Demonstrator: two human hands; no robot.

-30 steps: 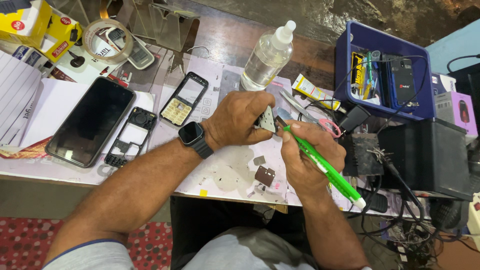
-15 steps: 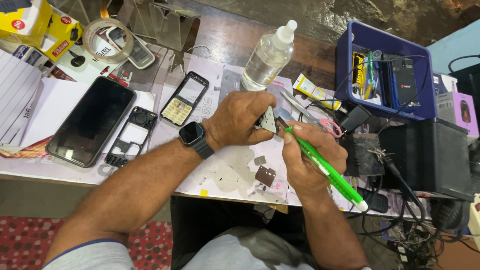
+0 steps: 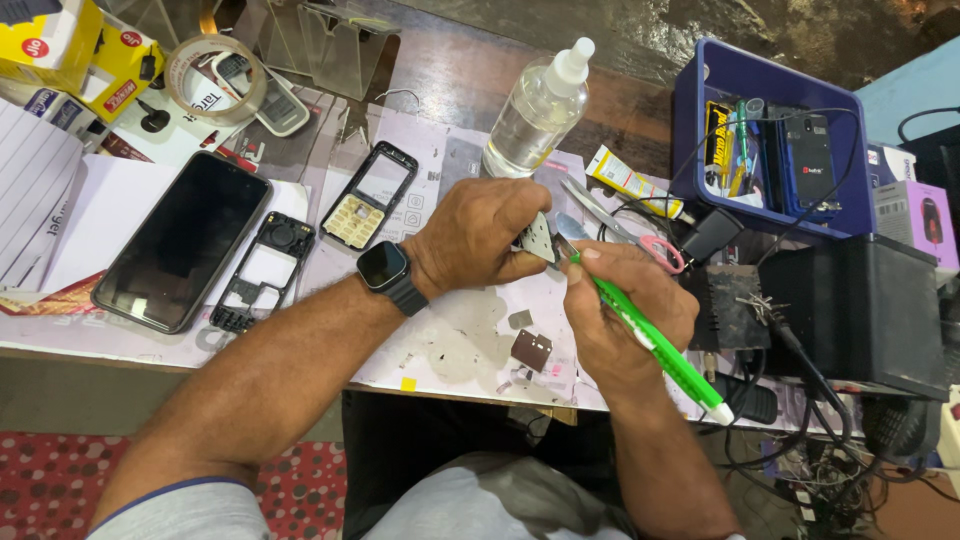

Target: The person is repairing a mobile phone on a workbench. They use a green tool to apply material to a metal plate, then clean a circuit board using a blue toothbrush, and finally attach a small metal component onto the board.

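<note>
Sitting at a cluttered repair bench, a person works with both hands close together above a stained paper sheet [image 3: 450,340]. Nearest the body, the right hand [image 3: 625,325] wraps its fingers tight around a green-handled tool [image 3: 650,340], its tip touching a small circuit board [image 3: 537,238]. The left hand [image 3: 480,235], with a dark smartwatch [image 3: 383,268] on the wrist, pinches that board between curled fingers and thumb, holding it just above the sheet. Directly below the board, on the paper, lie a small brown square part [image 3: 531,349] and a smaller grey chip [image 3: 520,319]. Left of the board lie a keypad phone front [image 3: 368,195], an empty black phone frame [image 3: 262,270] and, further left, a dark smartphone [image 3: 183,240] face up. Just behind the board stands a clear plastic bottle [image 3: 535,112] with a white nozzle, tilted. Right of the board lie a small glue tube [image 3: 632,182] and, beyond it, a blue tray [image 3: 700,100] holding tools and a phone. A roll of tape [image 3: 208,80] sits at the far left of the board.
</note>
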